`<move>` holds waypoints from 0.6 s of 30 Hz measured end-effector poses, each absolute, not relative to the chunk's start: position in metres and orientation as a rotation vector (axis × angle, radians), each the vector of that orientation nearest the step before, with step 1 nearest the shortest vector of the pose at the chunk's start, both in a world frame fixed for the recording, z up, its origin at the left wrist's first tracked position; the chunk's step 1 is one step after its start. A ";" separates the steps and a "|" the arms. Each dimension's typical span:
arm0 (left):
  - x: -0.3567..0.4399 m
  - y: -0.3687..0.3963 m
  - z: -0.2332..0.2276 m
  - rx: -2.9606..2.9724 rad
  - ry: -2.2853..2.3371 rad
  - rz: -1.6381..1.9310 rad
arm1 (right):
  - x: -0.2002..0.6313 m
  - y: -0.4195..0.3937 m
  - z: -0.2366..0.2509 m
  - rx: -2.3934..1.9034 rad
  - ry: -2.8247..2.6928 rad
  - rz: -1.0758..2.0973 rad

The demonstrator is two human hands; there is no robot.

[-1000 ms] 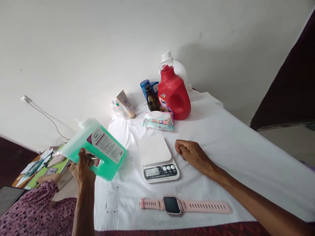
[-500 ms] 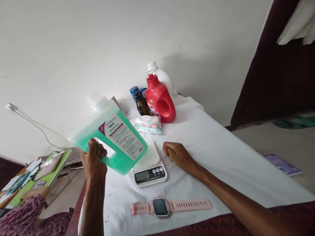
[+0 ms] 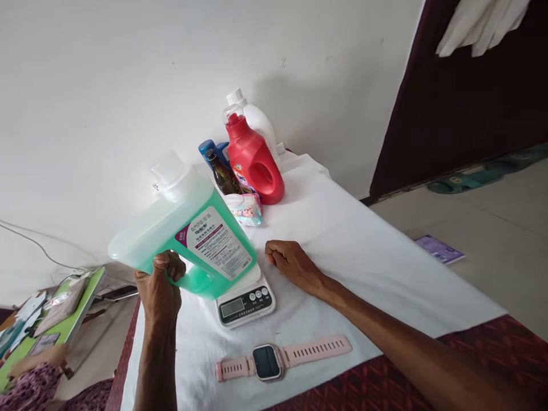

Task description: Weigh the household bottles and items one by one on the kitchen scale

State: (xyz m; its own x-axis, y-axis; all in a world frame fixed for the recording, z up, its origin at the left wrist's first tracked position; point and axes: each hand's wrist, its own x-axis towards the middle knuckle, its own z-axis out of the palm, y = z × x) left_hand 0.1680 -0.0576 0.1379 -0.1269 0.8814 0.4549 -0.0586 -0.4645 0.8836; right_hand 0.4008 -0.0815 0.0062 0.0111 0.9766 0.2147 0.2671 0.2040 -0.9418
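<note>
Green jug (image 3: 216,245) tilted at the scale (image 3: 247,305)

The left hand (image 3: 159,285) is clamped on the jug's handle; the jug partly hides the scale, contact between them undeterminable. The right hand (image 3: 293,265), apart from the left, is a fist just right of the scale. A pink watch (image 3: 269,362) lies before it, a red bottle (image 3: 248,154) behind.

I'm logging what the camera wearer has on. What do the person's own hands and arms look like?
The left hand and right hand are bare, with no gloves or visible rings. The left forearm and right forearm look slender, showing no sleeves, watch, bracelet or cables. The upper arms are out of view.
</note>
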 end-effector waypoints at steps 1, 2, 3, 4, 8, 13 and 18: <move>0.165 -0.057 0.137 1.429 0.958 1.676 | 0.401 -0.082 0.006 -1.256 -1.462 0.886; 0.163 -0.056 0.137 1.428 0.961 1.666 | 0.401 -0.082 0.005 -1.259 -1.461 0.889; 0.161 -0.055 0.136 1.426 0.967 1.651 | 0.401 -0.082 0.005 -1.263 -1.460 0.892; 0.159 -0.054 0.136 1.425 0.972 1.631 | 0.401 -0.082 0.005 -1.266 -1.459 0.895; 0.147 -0.055 0.138 1.440 0.982 1.544 | 0.401 -0.083 0.005 -1.289 -1.456 0.913; 0.124 -0.046 0.138 1.438 0.961 1.620 | 0.401 -0.082 0.004 -1.314 -1.451 0.926; 0.113 -0.019 0.091 1.266 1.164 1.581 | 0.401 -0.081 0.002 -1.337 -1.457 0.920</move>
